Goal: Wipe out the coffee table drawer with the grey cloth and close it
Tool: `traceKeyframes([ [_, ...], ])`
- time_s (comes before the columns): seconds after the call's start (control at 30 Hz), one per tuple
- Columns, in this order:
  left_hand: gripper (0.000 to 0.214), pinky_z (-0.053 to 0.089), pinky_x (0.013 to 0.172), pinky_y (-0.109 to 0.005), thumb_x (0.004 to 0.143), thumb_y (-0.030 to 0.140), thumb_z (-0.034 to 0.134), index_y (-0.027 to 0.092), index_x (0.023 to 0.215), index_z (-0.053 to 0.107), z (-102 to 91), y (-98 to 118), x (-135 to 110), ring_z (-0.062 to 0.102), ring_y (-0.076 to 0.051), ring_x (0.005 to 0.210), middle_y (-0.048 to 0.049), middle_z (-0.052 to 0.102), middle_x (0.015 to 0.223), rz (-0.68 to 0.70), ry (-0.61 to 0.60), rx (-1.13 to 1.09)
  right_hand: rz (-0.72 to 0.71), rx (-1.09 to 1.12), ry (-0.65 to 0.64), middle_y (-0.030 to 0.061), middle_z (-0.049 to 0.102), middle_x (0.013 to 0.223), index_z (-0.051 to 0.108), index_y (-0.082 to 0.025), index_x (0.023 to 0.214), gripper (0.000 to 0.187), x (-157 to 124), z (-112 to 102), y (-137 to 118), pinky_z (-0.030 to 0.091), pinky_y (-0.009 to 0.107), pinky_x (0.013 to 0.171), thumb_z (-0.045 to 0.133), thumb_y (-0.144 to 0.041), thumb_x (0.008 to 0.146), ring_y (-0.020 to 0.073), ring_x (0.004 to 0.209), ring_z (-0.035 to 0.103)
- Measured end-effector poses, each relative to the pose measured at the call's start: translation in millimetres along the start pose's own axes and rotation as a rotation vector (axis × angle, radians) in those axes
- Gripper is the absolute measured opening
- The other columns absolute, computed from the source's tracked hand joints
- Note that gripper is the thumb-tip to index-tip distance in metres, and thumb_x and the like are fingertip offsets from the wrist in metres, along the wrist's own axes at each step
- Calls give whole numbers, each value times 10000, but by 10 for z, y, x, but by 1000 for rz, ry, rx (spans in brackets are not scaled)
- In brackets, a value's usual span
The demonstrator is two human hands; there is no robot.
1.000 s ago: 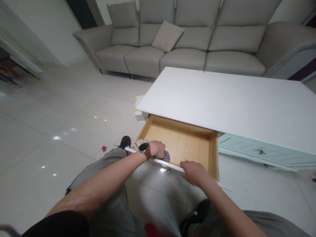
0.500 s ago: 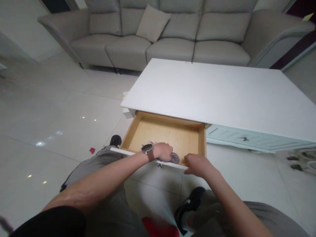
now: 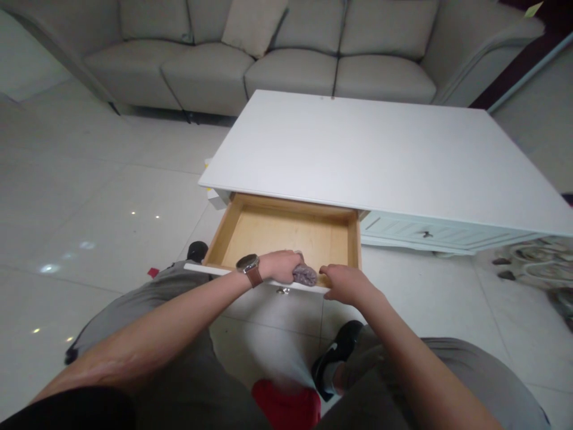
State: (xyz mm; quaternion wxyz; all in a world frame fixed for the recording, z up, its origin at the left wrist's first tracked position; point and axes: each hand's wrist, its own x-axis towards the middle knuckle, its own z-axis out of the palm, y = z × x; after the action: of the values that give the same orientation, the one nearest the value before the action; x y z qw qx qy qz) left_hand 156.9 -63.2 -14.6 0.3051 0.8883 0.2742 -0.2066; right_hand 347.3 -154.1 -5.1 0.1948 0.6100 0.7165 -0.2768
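A wooden drawer (image 3: pixel 286 227) stands pulled out of the white coffee table (image 3: pixel 358 152), its inside pale and bare. My left hand (image 3: pixel 282 266), with a watch at the wrist, is closed on a bunched greyish-purple cloth (image 3: pixel 305 275) just inside the drawer front. Part of the cloth is hidden under my fingers. At the drawer's front right corner my right hand (image 3: pixel 347 285) grips the top edge of the white front panel, thumb and fingers on either side. A small metal knob (image 3: pixel 283 291) shows below the panel's edge.
A grey sofa (image 3: pixel 290 71) runs behind the table. To the right is a second, shut drawer (image 3: pixel 425 232). On the floor between my feet lies a red object (image 3: pixel 286 406); a small red scrap (image 3: pixel 153 273) is by my left leg. A patterned item (image 3: pixel 539 263) lies far right.
My view has tilted down and shifted right. My left hand has moved slightly along the drawer front with the cloth; my right hand keeps its hold on the corner.
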Motion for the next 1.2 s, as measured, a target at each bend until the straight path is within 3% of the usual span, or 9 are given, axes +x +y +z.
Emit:
traceKeyframes([
  [0.1, 286, 503, 733, -270, 738, 190, 621, 266, 961, 782, -33, -226, -146, 700, -208, 824, -40, 774, 893, 42, 16, 16, -10, -18, -15, 117, 699, 1255, 634, -234, 1298, 534, 19, -15, -74, 501, 367, 866, 766, -320, 788, 294, 1146, 660],
  [0.3, 265, 511, 759, -318, 712, 196, 640, 249, 926, 786, -107, -577, -567, 716, -262, 879, -90, 776, 932, -207, 94, 161, -53, -38, -9, 120, 710, 1237, 657, -217, 1271, 454, 45, -57, -239, 506, 371, 882, 720, -298, 828, 289, 1135, 669],
  [0.47, 223, 521, 760, -348, 734, 222, 650, 221, 909, 787, 6, -681, -776, 729, -303, 895, -135, 766, 903, -270, 158, 231, -82, -71, -10, 134, 714, 1225, 661, -205, 1260, 413, 104, -42, -349, 520, 390, 881, 647, -317, 863, 299, 1125, 676],
  [0.63, 304, 504, 674, -315, 746, 241, 631, 261, 1006, 787, 92, -749, -809, 728, -280, 855, -120, 771, 930, -275, 155, 184, -111, -77, -14, 137, 714, 1233, 675, -207, 1247, 421, 168, -67, -470, 538, 399, 858, 636, -340, 850, 309, 1112, 684],
  [0.83, 288, 508, 699, -332, 749, 266, 635, 251, 996, 782, 75, -766, -844, 723, -292, 870, -133, 770, 960, -291, 150, 151, -28, -144, -91, 177, 747, 1123, 764, -144, 1078, 325, 170, -200, -537, 561, 393, 795, 689, -292, 798, 341, 1025, 716],
  [0.97, 298, 516, 722, -347, 742, 262, 640, 248, 1003, 783, 61, -740, -817, 719, -299, 882, -134, 767, 963, -284, 123, 133, -6, -149, -69, 185, 747, 1118, 767, -129, 1061, 289, 141, -232, -533, 565, 385, 801, 628, -182, 813, 334, 1032, 719],
  [1.2, 357, 510, 697, -345, 720, 229, 629, 245, 1046, 773, 56, -615, -656, 720, -302, 875, -130, 767, 948, -223, 88, 138, 6, -161, -40, 215, 739, 1102, 749, -107, 1116, 340, 44, -259, -421, 561, 411, 817, 566, -142, 832, 337, 1029, 718],
])
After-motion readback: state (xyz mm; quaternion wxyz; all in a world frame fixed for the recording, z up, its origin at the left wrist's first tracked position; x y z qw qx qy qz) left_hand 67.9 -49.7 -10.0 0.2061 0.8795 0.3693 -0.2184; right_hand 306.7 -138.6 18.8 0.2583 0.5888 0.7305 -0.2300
